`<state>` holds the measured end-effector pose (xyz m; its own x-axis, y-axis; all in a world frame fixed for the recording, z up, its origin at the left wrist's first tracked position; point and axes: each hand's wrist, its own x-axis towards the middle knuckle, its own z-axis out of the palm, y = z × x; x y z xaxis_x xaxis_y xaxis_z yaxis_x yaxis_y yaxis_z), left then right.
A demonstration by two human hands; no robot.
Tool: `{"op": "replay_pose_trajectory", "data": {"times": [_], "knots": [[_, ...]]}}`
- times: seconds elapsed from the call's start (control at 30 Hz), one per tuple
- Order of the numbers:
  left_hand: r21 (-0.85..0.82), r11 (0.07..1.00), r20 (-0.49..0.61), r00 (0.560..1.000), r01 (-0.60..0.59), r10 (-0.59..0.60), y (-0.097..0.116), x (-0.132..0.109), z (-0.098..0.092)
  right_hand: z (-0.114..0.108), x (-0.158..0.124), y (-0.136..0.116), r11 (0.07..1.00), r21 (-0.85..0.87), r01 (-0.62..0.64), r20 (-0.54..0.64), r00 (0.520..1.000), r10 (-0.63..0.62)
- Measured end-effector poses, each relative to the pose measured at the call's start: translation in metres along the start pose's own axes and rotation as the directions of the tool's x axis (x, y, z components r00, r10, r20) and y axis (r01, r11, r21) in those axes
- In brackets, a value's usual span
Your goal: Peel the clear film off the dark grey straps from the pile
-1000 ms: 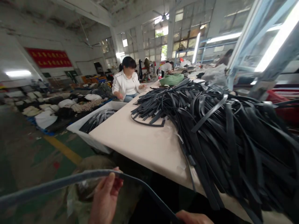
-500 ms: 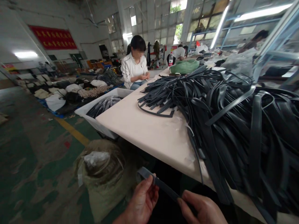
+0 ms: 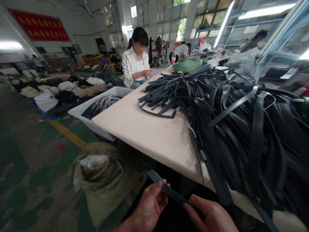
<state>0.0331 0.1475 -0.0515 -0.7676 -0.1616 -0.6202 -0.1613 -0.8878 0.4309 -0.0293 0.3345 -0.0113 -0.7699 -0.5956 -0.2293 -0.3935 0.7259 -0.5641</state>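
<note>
Handling one dark flat strap [image 3: 176,195], near side, pinched in left hand [image 3: 150,203] and right hand [image 3: 209,211]; probably calls for steady fingertips next.

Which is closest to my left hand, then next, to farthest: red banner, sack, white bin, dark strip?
1. Dark strip: pinched in your left hand.
2. Sack: on the floor, left.
3. White bin: beyond the sack.
4. Red banner: far wall, upper left.

A flat dark strip [image 3: 175,195] slants down rightward
</note>
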Motion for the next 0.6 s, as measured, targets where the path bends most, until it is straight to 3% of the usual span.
{"op": "replay_pose_trajectory", "data": {"times": [0.13, 0.3, 0.4, 0.5, 0.6], "knots": [[0.037, 0.998, 0.068, 0.996, 0.046, -0.049, -0.014, 0.001, 0.002, 0.009, 0.013, -0.016, 1.0, 0.0, 0.011, -0.024, 1.0, -0.011], [0.022, 0.999, -0.098, 0.995, -0.029, 0.031, 0.01, 0.011, -0.002, -0.009, -0.01, 0.002, 0.978, 0.186, 0.094, -0.032, 0.995, -0.089], [0.044, 0.999, -0.127, 0.992, 0.013, -0.007, 0.016, 0.012, 0.0, -0.019, -0.029, 0.013, 0.973, 0.197, 0.119, -0.074, 0.992, -0.106], [0.076, 0.99, -0.093, 0.989, 0.123, -0.116, 0.002, 0.007, 0.004, -0.015, -0.027, 0.008, 0.977, 0.189, 0.104, -0.09, 0.992, -0.089], [0.106, 0.974, 0.002, 0.979, 0.201, -0.202, -0.015, 0.002, 0.007, -0.002, -0.009, -0.005, 0.971, 0.222, 0.086, -0.075, 0.995, -0.07]]}}
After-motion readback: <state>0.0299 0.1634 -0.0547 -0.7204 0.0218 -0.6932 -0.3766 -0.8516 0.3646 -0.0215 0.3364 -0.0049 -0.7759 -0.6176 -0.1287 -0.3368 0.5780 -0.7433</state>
